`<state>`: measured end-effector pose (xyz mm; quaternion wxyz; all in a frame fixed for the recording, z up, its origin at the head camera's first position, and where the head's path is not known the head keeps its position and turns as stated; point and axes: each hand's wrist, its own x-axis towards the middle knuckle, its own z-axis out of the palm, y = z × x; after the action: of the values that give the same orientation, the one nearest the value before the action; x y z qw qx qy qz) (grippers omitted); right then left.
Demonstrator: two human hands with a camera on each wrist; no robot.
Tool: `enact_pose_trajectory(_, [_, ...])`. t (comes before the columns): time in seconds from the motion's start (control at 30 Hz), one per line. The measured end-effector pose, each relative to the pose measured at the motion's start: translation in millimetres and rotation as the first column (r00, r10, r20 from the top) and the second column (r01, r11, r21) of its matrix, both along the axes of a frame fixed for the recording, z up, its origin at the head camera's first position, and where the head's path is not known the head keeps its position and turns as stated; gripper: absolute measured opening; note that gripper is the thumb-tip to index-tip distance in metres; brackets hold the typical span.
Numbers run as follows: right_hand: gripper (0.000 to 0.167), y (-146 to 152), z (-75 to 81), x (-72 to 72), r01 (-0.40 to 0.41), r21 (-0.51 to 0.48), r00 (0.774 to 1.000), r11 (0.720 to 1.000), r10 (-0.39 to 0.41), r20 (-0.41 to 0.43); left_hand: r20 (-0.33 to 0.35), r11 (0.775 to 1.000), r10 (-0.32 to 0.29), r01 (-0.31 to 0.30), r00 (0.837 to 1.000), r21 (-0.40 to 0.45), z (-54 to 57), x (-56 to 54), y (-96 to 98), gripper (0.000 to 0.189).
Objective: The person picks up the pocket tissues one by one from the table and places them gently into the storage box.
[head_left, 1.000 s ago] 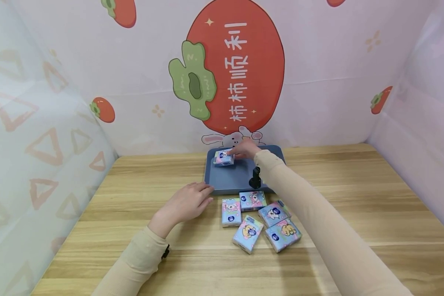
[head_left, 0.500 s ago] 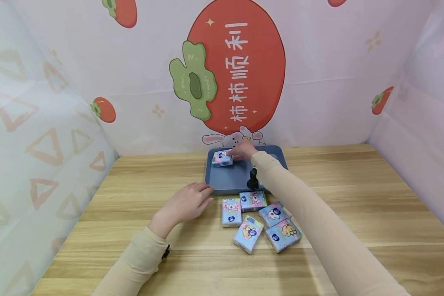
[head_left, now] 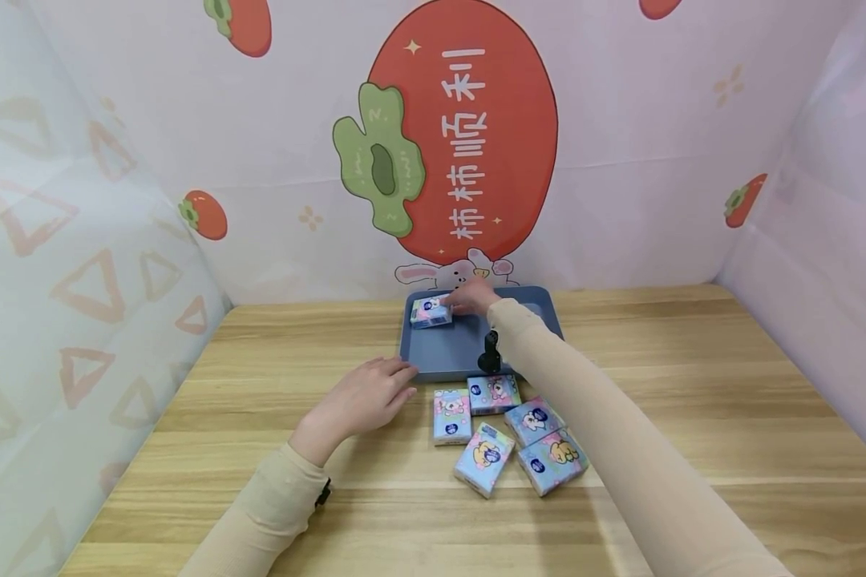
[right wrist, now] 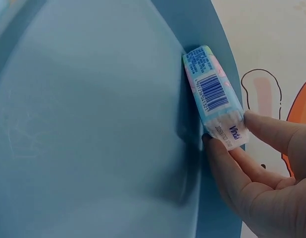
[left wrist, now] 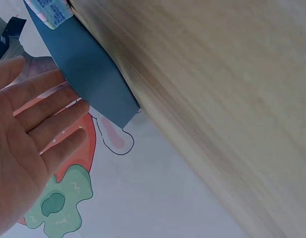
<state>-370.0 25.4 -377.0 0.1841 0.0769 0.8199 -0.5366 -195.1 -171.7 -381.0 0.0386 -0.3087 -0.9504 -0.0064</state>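
Note:
My right hand (head_left: 471, 296) reaches into the far part of a blue tray (head_left: 440, 353). Between its thumb and fingers it pinches one end of a small tissue pack (right wrist: 212, 94), whose barcode side and "Vinda" end show in the right wrist view. In the head view that pack lies at the tray's far left corner. My left hand (head_left: 368, 393) rests at the tray's near left corner, fingertips at the rim. Its fingers (left wrist: 49, 111) are spread and nearly straight in the left wrist view, with nothing gripped.
In front of the tray, several tissue packs lie on the wooden table (head_left: 260, 401): one flat against the near rim (head_left: 494, 393), one upright-set (head_left: 451, 417), one slanted (head_left: 484, 459), and a touching pair (head_left: 553, 461) by the right sleeve. A printed cloth wall (head_left: 296, 160) stands behind.
My right hand has shifted slightly left with the tissue pack, bringing it nearer the tray's far left corner. The left hand and the packs on the table stay put.

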Motion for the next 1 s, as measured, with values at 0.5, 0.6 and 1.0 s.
enact_pose_trajectory(0.5, [0.047, -0.5, -3.0, -0.1, -0.019, -0.039, 0.999, 0.999, 0.02, 0.031, -0.008, 1.0, -0.008, 0.008, 1.0, -0.001, -0.4, 0.0, 0.6, 0.04])
enact_pose_trajectory(0.6, [0.047, -2.3, -6.1, -3.9, -0.017, -0.01, 0.999, 1.0, 0.017, 0.034, 0.0, 1.0, -0.006, 0.006, 1.0, 0.003, 0.2, -0.2, 0.5, 0.039])
enact_pose_trajectory(1.0, [0.038, -4.4, -9.4, -6.5, -0.026, 0.056, 1.0, 0.998, 0.025, 0.017, 0.004, 1.0, -0.002, 0.002, 1.0, 0.007, 1.6, 1.3, 0.7, 0.04])
